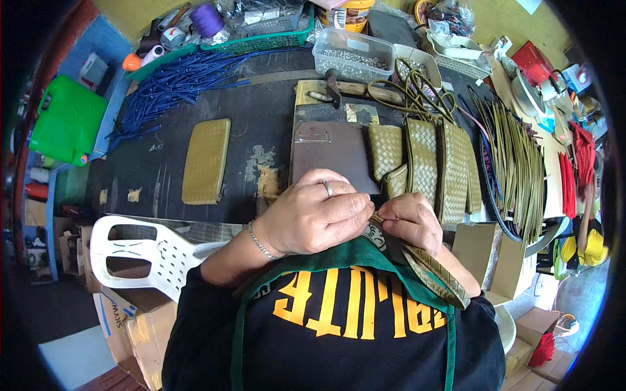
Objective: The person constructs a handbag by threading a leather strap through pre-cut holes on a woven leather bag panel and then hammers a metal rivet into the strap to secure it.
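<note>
My left hand (316,215), wearing a ring and bracelet, pinches an olive woven strap (435,279) near its end, just in front of the bench edge. My right hand (412,221) grips the same strap right beside it, fingers curled; the strap's loose length hangs down to the right over my green apron (306,255). The exact spot held is mostly hidden by my fingers. Just beyond my hands lie a brown flat board (329,150) and several olive woven pouches (422,169). An olive zip pouch (204,161) lies apart on the left.
The dark bench (254,107) carries blue strips (166,85), a hammer (332,88), bins of small metal parts (352,65), coiled cords (424,91) and bundled olive strips (515,169). A white plastic chair (166,260), a green jug (65,124) and cardboard boxes (147,332) surround me.
</note>
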A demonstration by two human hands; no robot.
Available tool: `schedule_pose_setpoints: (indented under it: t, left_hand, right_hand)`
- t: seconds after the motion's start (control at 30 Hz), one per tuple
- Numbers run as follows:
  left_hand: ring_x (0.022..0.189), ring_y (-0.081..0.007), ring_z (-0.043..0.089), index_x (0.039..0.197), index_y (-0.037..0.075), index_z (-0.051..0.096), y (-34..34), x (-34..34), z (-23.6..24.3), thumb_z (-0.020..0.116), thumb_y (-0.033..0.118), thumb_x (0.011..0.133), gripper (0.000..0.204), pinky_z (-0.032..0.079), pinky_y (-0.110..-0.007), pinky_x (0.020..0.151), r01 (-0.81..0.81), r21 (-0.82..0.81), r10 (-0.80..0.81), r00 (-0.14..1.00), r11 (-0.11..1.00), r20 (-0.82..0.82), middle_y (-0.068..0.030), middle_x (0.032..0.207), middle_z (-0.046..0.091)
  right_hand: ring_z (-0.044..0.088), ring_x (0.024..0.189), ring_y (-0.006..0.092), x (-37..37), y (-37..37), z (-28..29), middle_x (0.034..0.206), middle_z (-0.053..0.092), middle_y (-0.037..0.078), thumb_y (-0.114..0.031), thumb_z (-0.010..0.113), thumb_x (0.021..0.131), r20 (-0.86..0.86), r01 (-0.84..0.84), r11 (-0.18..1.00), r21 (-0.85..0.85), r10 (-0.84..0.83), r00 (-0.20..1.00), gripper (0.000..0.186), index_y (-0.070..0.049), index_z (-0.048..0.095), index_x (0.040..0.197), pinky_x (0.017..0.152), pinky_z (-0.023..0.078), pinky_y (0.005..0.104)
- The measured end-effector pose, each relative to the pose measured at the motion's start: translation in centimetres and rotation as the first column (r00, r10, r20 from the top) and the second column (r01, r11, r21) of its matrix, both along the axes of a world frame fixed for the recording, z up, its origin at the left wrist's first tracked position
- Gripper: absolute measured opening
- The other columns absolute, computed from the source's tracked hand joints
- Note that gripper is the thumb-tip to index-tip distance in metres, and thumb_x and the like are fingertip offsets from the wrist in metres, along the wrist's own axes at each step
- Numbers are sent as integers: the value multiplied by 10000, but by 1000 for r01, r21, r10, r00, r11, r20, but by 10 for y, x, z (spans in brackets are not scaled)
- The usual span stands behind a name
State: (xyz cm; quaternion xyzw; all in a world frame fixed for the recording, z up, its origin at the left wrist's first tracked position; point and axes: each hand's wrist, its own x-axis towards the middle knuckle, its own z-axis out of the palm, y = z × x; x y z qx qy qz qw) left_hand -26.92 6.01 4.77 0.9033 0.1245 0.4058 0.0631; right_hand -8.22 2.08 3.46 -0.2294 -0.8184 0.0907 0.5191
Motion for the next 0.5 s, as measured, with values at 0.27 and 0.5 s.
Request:
schedule_pose_setpoints:
  t: [0.27, 0.5]
  left_hand:
    - [711, -132, 552, 759, 46, 590, 0, 2, 0, 634, 104, 653, 129, 411, -288, 710, -17, -2, 17, 1000, 1000, 20, -5, 792, 564]
    - [743, -153, 542, 790, 16, 602, 3, 1, 1, 653, 67, 617, 187, 414, -283, 701, -2, 15, 4, 995, 1000, -101, -40, 837, 568]
  right_hand:
    - [547, 693, 236, 3, 3, 7, 814, 545, 131, -27, 626, 560, 98, 20, 996, 87, -29, 995, 261, 21, 556, 807, 563, 455, 295]
    - [542, 681, 233, 4, 9, 3, 779, 550, 129, -54, 619, 620, 33, -6, 1000, -21, 7, 999, 217, 21, 546, 810, 573, 445, 309]
